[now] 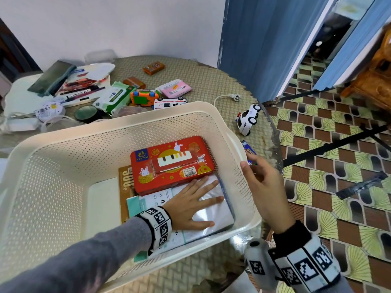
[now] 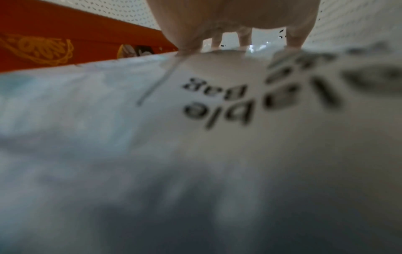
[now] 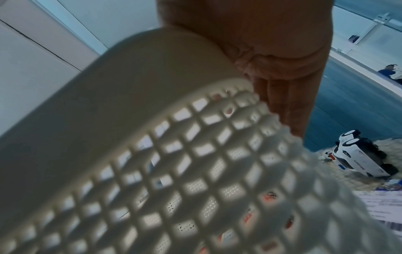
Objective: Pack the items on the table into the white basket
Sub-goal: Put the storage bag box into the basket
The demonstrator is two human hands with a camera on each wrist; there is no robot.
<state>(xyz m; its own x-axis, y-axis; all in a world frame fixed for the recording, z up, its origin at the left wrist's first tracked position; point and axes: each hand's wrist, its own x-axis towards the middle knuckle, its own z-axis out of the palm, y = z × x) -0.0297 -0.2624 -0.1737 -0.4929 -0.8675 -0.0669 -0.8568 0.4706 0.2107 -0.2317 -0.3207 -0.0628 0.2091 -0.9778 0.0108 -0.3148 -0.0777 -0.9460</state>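
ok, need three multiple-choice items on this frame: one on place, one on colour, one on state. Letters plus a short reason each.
1. Where is the left hand?
A. on the plastic packet inside the basket
B. on the toy ambulance
C. on the floor

2. What colour is the tin in the basket?
A. blue
B. red
C. black

3. How does the toy police car lie?
A. upright on its wheels
B. inside the basket
C. tipped on its side on the table

Answers:
1 A, fingers lie flat on the plastic packet.
2 B, the lid is red with rabbits.
3 C, its wheels face sideways, right of the basket.
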